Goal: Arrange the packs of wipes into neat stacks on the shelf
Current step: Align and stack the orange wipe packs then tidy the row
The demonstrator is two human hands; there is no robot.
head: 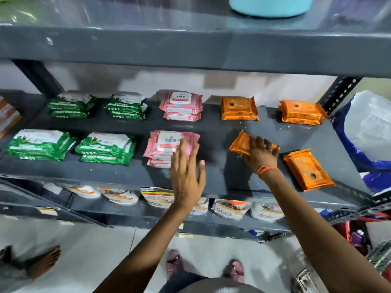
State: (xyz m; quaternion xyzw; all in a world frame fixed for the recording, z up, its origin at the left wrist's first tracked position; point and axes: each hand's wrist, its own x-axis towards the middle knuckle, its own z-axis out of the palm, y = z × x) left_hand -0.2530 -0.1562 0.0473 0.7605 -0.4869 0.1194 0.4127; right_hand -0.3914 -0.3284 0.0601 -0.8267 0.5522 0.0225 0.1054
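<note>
On the dark grey shelf [211, 127] lie packs of wipes in stacks. Green stacks sit at the left, at the back [70, 105] [127, 106] and the front [40, 144] [105, 148]. A pink stack [181, 106] is at the back middle. My left hand [186, 172] hovers flat and open over the right edge of the front pink stack [163, 149]. Orange stacks [239, 108] [300, 112] stand at the back right. My right hand [262, 153] grips a tilted orange pack [240, 143]. Another orange pack [307, 169] lies skewed at the front right.
The shelf above [190, 47] overhangs the work area, with a teal tub [270, 5] on it. The lower shelf holds several white pouches [230, 207]. A blue and white bag [368, 132] bulges at the right upright. Another person's foot [42, 261] is at the lower left.
</note>
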